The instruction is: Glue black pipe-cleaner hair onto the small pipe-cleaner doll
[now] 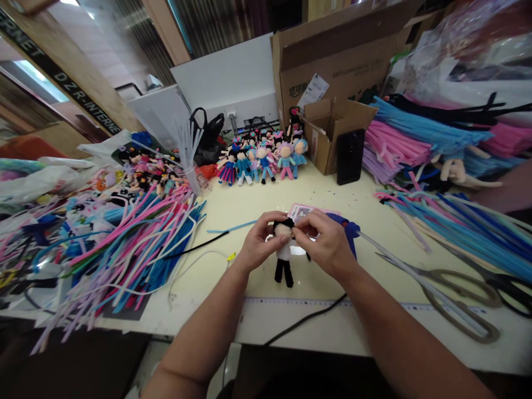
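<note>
Between my hands a small pipe-cleaner doll is held upright, with black hair, a pale face, a white top and black legs. My left hand grips its head from the left, thumb across the lower face. At the head's right side, the fingertips of my right hand are pinched together against it; whether they hold a small piece there is hidden. Behind my right hand lies a blue glue gun, partly covered. A pink-edged card lies just beyond the doll.
Scissors lie at right near a printed ruler line. Pipe-cleaner bundles cover the left; more lie right. Finished dolls stand at the back beside a phone and cardboard box. A black cable crosses the front edge.
</note>
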Available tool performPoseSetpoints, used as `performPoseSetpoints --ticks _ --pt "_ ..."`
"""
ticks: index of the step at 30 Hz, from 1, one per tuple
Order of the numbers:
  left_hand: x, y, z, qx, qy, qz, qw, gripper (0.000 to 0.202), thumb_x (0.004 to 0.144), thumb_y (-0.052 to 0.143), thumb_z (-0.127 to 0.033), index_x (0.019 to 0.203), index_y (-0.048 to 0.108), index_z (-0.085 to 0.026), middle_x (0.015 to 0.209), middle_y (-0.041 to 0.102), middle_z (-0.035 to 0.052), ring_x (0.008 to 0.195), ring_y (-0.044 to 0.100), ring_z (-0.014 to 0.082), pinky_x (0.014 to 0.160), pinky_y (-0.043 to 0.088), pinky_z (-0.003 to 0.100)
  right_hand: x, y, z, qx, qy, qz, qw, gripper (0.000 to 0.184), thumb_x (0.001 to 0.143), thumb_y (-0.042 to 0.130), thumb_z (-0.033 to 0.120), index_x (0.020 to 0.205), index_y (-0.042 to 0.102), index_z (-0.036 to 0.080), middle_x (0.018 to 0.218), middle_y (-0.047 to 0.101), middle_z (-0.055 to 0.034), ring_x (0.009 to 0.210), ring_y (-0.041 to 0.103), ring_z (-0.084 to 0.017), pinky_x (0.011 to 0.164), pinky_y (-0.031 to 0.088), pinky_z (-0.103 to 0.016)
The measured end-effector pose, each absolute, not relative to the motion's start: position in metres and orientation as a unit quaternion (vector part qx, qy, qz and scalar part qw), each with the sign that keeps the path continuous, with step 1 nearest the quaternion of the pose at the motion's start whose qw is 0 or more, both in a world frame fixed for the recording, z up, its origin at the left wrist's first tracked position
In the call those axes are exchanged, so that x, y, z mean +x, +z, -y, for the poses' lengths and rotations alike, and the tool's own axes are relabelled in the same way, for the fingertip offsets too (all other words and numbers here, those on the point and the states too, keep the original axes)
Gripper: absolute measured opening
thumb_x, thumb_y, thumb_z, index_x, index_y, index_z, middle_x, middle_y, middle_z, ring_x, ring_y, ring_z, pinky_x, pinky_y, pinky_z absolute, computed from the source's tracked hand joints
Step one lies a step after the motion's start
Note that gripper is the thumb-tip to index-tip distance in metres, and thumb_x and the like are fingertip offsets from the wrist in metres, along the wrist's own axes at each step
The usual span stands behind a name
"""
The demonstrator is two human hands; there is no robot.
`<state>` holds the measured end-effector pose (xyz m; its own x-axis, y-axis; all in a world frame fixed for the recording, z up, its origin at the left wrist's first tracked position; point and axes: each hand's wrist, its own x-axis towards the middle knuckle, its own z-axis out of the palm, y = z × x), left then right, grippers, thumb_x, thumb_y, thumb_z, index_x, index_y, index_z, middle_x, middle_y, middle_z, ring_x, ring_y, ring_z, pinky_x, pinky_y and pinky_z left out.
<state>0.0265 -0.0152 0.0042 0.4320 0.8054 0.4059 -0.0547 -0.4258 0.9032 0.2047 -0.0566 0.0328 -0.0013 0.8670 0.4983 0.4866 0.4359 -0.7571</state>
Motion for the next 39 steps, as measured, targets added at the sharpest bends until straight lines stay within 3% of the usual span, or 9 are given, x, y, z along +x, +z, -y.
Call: performPoseSetpoints --ticks 5,12,20,26,39 --pt "0.0258 0.003 0.0137 0.704 0.466 -0.268 0.464 0.035 0.078 0.071 -0.024 0.112 0.061 -0.024 0.12 0.056 0.0088 0.115 0.053 0.0224 0.087 0.049 0.03 0.2112 0.0323 0.052 -0.497 0.266 0.645 0.516 0.017 0.087 0.054 0.025 0.072 0.059 0.019 0.072 0.057 0.0002 0.069 0.052 -0.013 0.064 0.04 -0.027" --pt "0.0265 0.0053 0.0148 0.718 0.464 -0.259 0.449 0.033 0.079 0.071 -0.025 0.111 0.062 -0.024 0.119 0.057 0.0094 0.116 0.053 0.0224 0.084 0.05 0.03 0.2095 0.0263 0.0478 -0.465 0.444 0.57 0.512 0.015 0.079 0.062 0.032 0.075 0.059 0.019 0.07 0.059 0.001 0.064 0.053 -0.013 0.062 0.042 -0.028" --pt "0.0264 0.0052 0.0156 0.722 0.464 -0.26 0.443 0.033 0.079 0.071 -0.029 0.11 0.062 -0.024 0.12 0.058 0.0102 0.116 0.053 0.0234 0.085 0.05 0.031 0.2074 0.0256 0.0477 -0.49 0.437 0.56 0.505 0.015 0.076 0.063 0.033 0.073 0.058 0.019 0.068 0.057 0.0019 0.062 0.05 -0.012 0.059 0.04 -0.028" --pt "0.0254 0.0041 0.0148 0.71 0.468 -0.239 0.469 0.034 0.079 0.07 -0.022 0.112 0.062 -0.025 0.122 0.056 0.0088 0.115 0.054 0.0214 0.087 0.049 0.03 0.2046 0.0256 0.0484 -0.476 0.444 0.546 0.527 0.013 0.076 0.063 0.029 0.073 0.054 0.02 0.068 0.055 0.0032 0.063 0.05 -0.012 0.059 0.04 -0.027" --pt "0.0218 0.0033 0.012 0.646 0.482 -0.228 0.545 0.034 0.077 0.072 -0.018 0.108 0.063 -0.027 0.125 0.059 0.0057 0.108 0.059 0.0192 0.084 0.051 0.03 0.208 0.0319 0.0545 -0.462 0.413 0.571 0.537 0.018 0.087 0.055 0.035 0.077 0.056 0.02 0.07 0.056 0.0017 0.065 0.052 -0.013 0.06 0.04 -0.027"
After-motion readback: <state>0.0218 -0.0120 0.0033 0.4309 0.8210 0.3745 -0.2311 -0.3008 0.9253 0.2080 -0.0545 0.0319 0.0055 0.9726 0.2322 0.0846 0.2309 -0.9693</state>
